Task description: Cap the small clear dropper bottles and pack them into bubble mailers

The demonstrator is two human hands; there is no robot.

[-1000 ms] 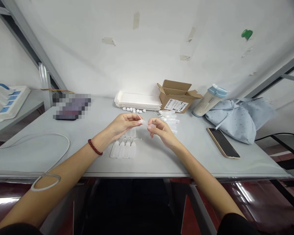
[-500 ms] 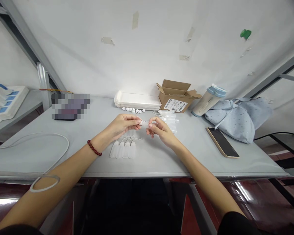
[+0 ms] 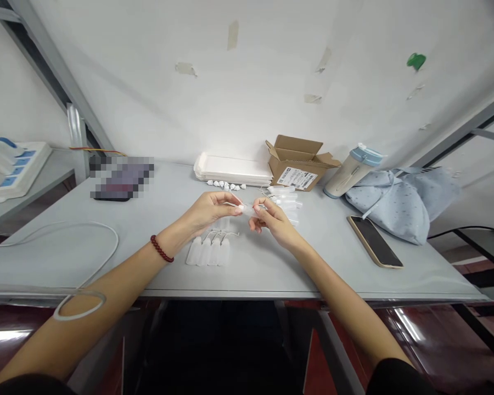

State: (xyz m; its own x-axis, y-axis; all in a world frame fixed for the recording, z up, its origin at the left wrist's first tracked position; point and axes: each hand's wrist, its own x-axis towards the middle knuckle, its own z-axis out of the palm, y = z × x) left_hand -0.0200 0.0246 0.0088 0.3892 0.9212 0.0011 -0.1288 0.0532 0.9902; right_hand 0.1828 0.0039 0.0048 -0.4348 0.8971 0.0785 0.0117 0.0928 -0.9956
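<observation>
On our desk [image 3: 271, 269], corded bottles [image 3: 214, 253] seem done, loose caps [image 3: 221, 185] remain, our left hand [image 3: 209, 212] and right hand [image 3: 274, 220] pinching another bottle [image 3: 248, 210].

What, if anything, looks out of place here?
The thin white cable loops past the front edge of the grey table and across the left forearm, loose enough to snag, perhaps. Torn beige tape scraps dot the white wall. No spill shows.

A carton [image 3: 300, 167] at the back, corded pieces [image 3: 208, 253] in front

On the table [image 3: 271, 269], a stack [image 3: 236, 168] lies left of the carton, small knobs [image 3: 216, 184] before it. Right of the carton come a tumbler [image 3: 349, 174], then a bag [image 3: 389, 206], a phone [image 3: 374, 241] before the bag. Between left hand [image 3: 214, 211] and right hand [image 3: 274, 219] is a held piece [image 3: 248, 210].
</observation>
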